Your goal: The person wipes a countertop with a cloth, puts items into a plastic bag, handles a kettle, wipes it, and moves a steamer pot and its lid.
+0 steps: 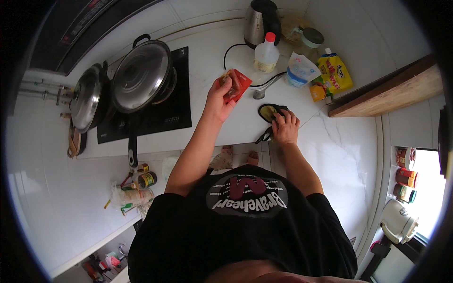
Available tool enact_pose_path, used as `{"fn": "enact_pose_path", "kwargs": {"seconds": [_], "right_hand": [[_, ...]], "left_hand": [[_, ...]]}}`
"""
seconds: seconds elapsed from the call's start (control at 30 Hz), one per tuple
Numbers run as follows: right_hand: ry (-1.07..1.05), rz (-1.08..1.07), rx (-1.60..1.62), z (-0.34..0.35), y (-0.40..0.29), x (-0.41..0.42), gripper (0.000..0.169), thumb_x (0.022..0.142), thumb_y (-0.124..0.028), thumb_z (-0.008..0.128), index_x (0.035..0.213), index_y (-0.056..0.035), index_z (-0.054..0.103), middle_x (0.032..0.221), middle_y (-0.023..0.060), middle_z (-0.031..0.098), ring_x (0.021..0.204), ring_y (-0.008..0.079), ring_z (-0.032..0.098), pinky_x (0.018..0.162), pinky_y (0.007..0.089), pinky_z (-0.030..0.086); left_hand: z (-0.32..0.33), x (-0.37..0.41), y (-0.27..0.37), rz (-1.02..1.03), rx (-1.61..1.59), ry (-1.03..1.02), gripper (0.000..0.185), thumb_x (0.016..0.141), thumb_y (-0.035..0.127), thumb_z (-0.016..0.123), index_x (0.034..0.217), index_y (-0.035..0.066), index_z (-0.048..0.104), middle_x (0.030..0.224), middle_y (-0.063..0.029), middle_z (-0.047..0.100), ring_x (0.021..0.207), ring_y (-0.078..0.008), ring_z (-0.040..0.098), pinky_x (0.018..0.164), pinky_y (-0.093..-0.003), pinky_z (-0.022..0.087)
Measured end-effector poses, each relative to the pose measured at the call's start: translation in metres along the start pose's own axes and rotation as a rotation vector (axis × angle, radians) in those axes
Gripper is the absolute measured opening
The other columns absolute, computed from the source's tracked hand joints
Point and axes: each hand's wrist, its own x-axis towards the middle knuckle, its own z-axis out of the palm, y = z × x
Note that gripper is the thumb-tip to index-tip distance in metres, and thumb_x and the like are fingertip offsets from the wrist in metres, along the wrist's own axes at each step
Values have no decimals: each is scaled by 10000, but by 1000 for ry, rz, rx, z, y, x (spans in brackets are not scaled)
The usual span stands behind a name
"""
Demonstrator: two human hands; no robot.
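Note:
My left hand [221,93] holds a small red packet [241,85] above the white countertop, its thumb across a clear, brownish part of the packet. To the right, my right hand [286,127] rests with bent fingers on a dark-edged item with a yellow-green face [269,112], lying near the counter's front edge; a black loop hangs beside it. What the fingers cover cannot be seen. Behind the hands lie a metal spoon [259,94], a red-capped plastic bottle [267,56], a white and blue bag [300,70] and a yellow spouted pouch [334,72].
Two lidded pans, one with a steel lid [143,74], stand on the black gas hob [180,106] to the left; a long pan handle [132,148] sticks out over the counter's edge. An electric kettle [255,24] stands at the back. A wooden board [385,93] is at the right.

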Motion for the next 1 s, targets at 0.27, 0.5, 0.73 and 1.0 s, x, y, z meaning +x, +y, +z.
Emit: {"fn": "enact_pose_path", "kwargs": {"seconds": [0.27, 0.5, 0.73, 1.0], "right_hand": [[-27, 47, -6, 9, 5, -10, 294, 786, -277, 587, 1069, -199, 563, 1198, 24, 497, 1147, 239, 419, 939, 431, 311], [-16, 23, -14, 19, 3, -13, 303, 796, -297, 582, 1087, -219, 546, 1195, 20, 488, 1149, 251, 412, 929, 444, 316], [9, 163, -118, 31, -13, -16, 308, 818, -293, 562, 1115, -216, 537, 1207, 36, 482, 1133, 283, 404, 885, 464, 343], [-194, 468, -114, 65, -97, 0, 509, 809, -422, 542, 1263, -217, 439, 1345, 156, 334, 1229, 374, 276, 939, 528, 306]], "left_hand": [[-11, -89, -8, -53, -154, -1, 387, 867, 276, 565, 1192, 95, 459, 1129, -81, 527, 1053, -257, 518, 847, -410, 464], [-75, -140, -11, 90, -65, 198, 325, 897, 218, 521, 1171, 52, 465, 1064, -99, 558, 987, -265, 566, 837, -416, 483], [-158, -193, -10, 158, 32, 261, 250, 909, 157, 492, 1126, 34, 479, 1026, -95, 573, 941, -243, 580, 827, -406, 486], [-371, -302, -19, 180, -341, 836, 167, 890, 124, 460, 1030, 60, 527, 963, -95, 592, 839, -243, 592, 767, -423, 506]]}}
